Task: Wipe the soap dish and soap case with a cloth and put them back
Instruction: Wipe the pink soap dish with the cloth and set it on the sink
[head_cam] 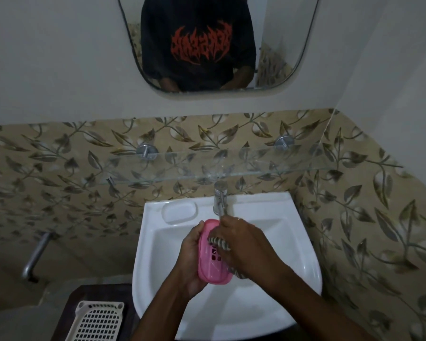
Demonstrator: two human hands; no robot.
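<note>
Sink point(303, 271) below cloth-filled point(219, 243) pink soap case point(210, 269)

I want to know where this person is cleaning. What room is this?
Most likely a bathroom. There is a white washbasin with a tap, a mirror on the wall above it, and a glass shelf against leaf-patterned tiles.

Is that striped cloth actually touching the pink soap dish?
Touching. The head view shows the right hand pressing the striped cloth onto the pink soap dish.
</note>
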